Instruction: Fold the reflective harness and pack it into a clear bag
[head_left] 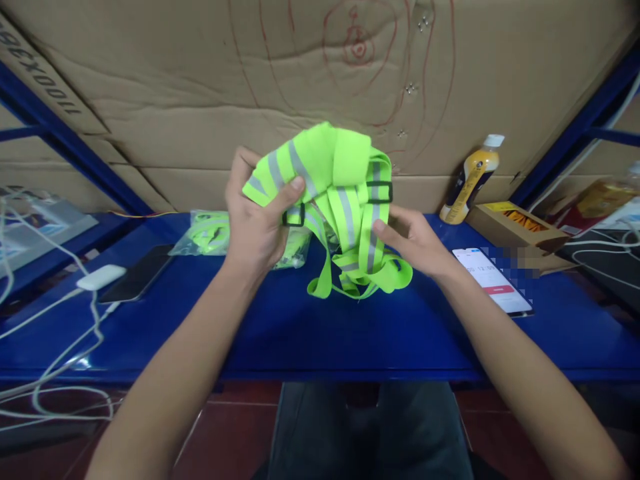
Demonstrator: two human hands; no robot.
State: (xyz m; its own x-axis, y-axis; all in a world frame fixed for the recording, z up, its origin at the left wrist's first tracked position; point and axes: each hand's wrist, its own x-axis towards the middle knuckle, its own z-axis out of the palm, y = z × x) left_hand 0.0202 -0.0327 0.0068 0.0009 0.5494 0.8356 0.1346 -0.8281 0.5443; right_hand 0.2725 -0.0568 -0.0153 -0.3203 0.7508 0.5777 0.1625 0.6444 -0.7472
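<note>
Both forearms reach over the blue worktop. Left hand has its grip clamped on the neon-green reflective strap vest, held above the worktop's middle; right hand pinches its right side. Phone lies right.

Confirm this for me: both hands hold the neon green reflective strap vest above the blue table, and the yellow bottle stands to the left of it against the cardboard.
Not quite. The head view shows the yellow bottle to the right of the vest, not the left. The rest holds: the left hand and right hand both hold the vest above the blue table, and the bottle stands against the cardboard.
</note>
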